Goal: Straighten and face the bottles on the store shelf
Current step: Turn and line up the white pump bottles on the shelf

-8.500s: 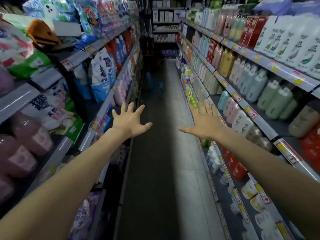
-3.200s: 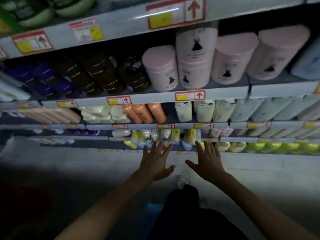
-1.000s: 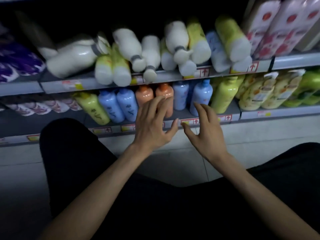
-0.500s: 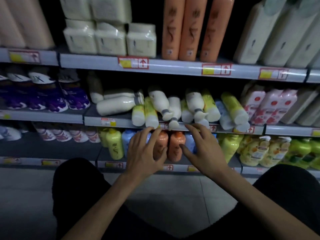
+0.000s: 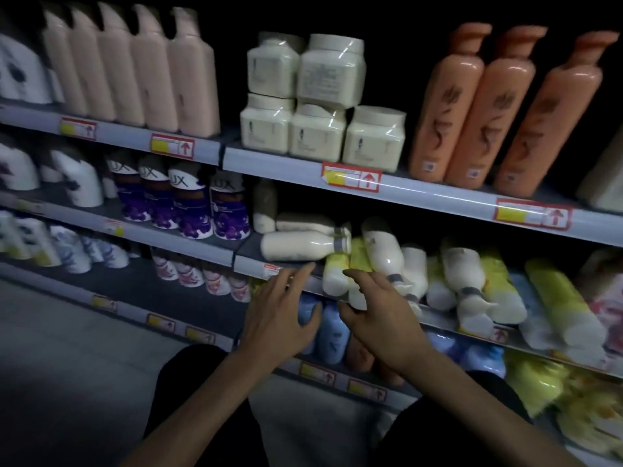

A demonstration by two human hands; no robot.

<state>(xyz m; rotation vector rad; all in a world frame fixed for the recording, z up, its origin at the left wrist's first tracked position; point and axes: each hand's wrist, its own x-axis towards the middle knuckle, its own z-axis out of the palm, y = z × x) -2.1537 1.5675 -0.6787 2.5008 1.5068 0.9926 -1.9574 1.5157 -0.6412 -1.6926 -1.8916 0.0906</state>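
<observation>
**Just short of the toppled bottles, both hands empty**

Evidently the move turns on one relation: the fallen white bottle (image 5: 300, 246) lies on its side just above and beyond the left hand (image 5: 279, 318), its long axis running along the shelf edge (image 5: 290, 269), cap end toward the right hand (image 5: 381, 318). Left fingertips (image 5: 305, 269) reach almost to the shelf lip beneath it, apparently not touching. The right hand's fingers are spread and curled, holding nothing, and hover directly before the yellow-and-white bottles (image 5: 337, 274), which lean forward over the edge. Further to the right of that hand, more leaning bottles (image 5: 472, 281) crowd together, some stacked on others. The left hand looks nearer the lying bottle; the right, nearer the leaning group. Headroom under the upper shelf (image 5: 438, 197) appears enough to stand a bottle upright. The shelf is packed, so sideways room is slight.
</observation>
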